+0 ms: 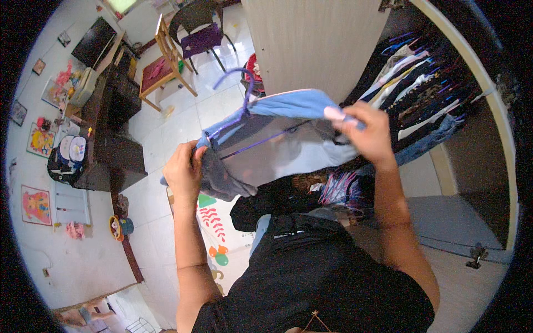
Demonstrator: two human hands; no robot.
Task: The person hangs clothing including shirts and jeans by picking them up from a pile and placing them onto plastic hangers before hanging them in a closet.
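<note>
Held up in front of me is a light-blue, grey and white garment (291, 104), stretched between both hands. A purple hanger (249, 93) sits partly inside its opening, with the hook standing out at the top left. My left hand (184, 171) is closed on the garment's left side, near the hanger's end. At the other side, my right hand (366, 132) pinches the garment's pink and blue edge; it is slightly blurred. Whether the garment is a shirt or a jacket I cannot tell.
Several garments (413, 91) hang in the open wardrobe at right, beside its pale door (316, 44). Bundled hangers (341, 187) and dark clothes lie below my hands. A wooden chair (161, 69), a dark armchair (201, 39) and a dark desk (108, 111) stand at left.
</note>
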